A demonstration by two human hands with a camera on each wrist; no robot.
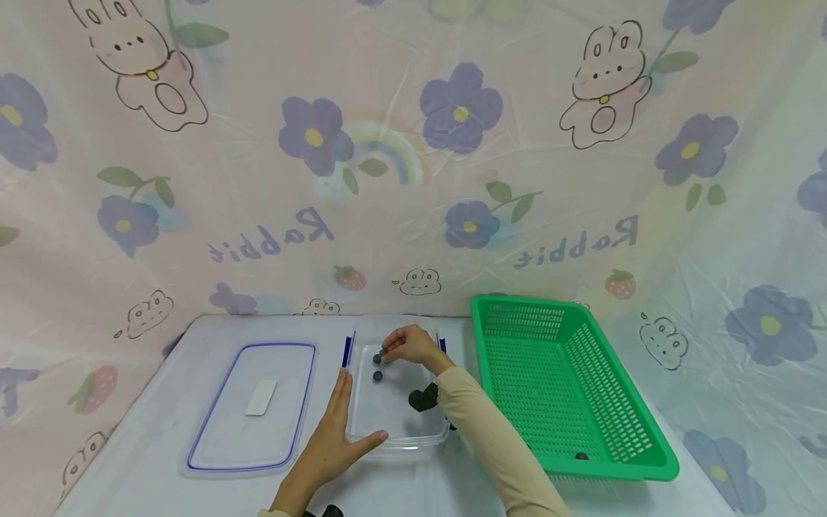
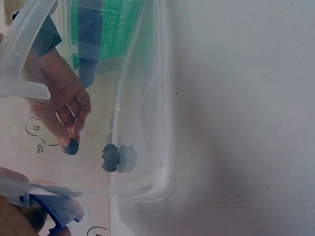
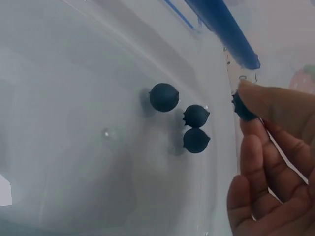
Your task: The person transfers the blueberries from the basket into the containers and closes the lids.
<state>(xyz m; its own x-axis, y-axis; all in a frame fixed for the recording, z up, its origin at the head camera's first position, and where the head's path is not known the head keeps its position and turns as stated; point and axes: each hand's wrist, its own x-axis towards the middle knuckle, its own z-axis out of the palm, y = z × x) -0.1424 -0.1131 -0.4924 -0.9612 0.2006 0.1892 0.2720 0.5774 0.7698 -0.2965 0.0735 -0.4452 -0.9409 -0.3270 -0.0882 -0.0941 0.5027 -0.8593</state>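
My right hand [image 1: 413, 345] reaches over the far part of a clear plastic container [image 1: 394, 427] with blue clasps. Its thumb and fingertips pinch a blueberry [image 3: 243, 107], dark blue with a small crown. Below the hand, three more blueberries [image 3: 164, 97] lie on the container floor near its far left corner; two of them touch. My left hand [image 1: 331, 439] rests against the container's left side, fingers straight along the wall and thumb spread over the near left corner. Next to those fingers hangs a blue clasp [image 2: 59, 216] in the left wrist view.
A green slotted basket [image 1: 639, 431] stands to the right, with a small dark piece [image 1: 581, 456] at its near end. The clear lid [image 1: 222, 452] with a blue seal lies left of the container and shows a white label [image 1: 261, 398]. A printed curtain [image 1: 388, 237] hangs behind.
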